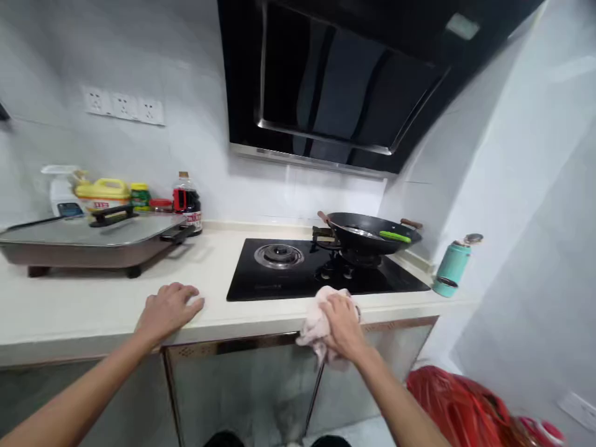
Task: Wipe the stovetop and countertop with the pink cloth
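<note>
My right hand (343,323) grips a pale pink cloth (316,323) at the front edge of the counter, just before the black gas stove (279,282). Part of the cloth hangs down over the cabinet front. My left hand (170,308) rests on the white countertop (212,285) near its front edge, fingers apart, holding nothing. On the stove's right side sits a black wok (354,239) with wooden handles, and a green-handled utensil (395,236) lies in it. The left burner (278,255) is bare.
An electric griddle with a glass lid (97,239) stands on the left. Behind it are a spray bottle (63,189), a yellow jug (105,191) and a dark sauce bottle (187,202). A teal flask (452,268) stands at the right end. Overhead hangs a range hood (335,81); a red bag (456,403) sits below right.
</note>
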A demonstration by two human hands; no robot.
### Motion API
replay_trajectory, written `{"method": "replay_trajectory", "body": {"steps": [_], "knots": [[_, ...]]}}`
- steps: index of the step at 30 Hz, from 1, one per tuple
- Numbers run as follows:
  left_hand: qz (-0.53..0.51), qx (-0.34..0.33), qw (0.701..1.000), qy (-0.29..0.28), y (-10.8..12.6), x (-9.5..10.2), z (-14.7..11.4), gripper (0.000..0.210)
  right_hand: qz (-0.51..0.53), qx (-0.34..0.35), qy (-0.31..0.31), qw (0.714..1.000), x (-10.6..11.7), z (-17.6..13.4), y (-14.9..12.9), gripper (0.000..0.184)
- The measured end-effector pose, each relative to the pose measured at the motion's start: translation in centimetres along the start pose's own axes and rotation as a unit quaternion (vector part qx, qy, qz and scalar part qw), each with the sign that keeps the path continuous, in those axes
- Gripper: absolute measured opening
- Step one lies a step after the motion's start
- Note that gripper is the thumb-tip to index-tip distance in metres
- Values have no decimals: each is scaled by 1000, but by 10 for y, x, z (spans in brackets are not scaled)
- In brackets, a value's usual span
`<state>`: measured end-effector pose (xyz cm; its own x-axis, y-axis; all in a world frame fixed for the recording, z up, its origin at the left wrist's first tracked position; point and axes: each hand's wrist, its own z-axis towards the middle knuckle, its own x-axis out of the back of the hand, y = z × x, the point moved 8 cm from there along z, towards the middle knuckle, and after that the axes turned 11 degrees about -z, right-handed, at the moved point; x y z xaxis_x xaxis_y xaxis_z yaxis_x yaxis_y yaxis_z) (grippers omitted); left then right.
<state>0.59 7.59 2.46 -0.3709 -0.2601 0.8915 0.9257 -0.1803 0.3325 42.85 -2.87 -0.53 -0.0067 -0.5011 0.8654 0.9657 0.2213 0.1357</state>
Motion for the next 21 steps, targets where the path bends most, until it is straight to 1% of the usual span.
{"method": "replay_trajectory", "body": {"steps": [2,4,6,8,10,12,14,17,19,21], "knots": [[-7,-5,1000,11,-1,2,-1,59,12,30,10,999,0,7,-23,66],[-11,-13,1000,22,-2,4,-1,56,38,40,10,998,4,12,-33,60],[-11,-25,999,33,-3,5,-2,53,81,35,-1,996,13,13,-29,48],[-9,-36,999,38,-3,5,-2,50,129,-5,-23,991,23,10,-9,37],[-3,-42,998,36,-4,4,-2,48,169,-93,-45,980,31,2,27,27],[1,-42,999,33,-5,3,-2,47,198,-198,-53,959,33,-12,73,19],[-1,-41,999,30,-6,2,-2,47,221,-293,-36,930,33,-27,124,18],[-5,-40,999,31,-6,1,-1,47,252,-409,13,877,30,-50,200,25],[-10,-41,999,34,-7,1,-1,46,250,-454,39,854,31,-57,242,31],[-14,-35,999,35,-8,1,0,46,231,-479,69,844,35,-57,275,39]]}}
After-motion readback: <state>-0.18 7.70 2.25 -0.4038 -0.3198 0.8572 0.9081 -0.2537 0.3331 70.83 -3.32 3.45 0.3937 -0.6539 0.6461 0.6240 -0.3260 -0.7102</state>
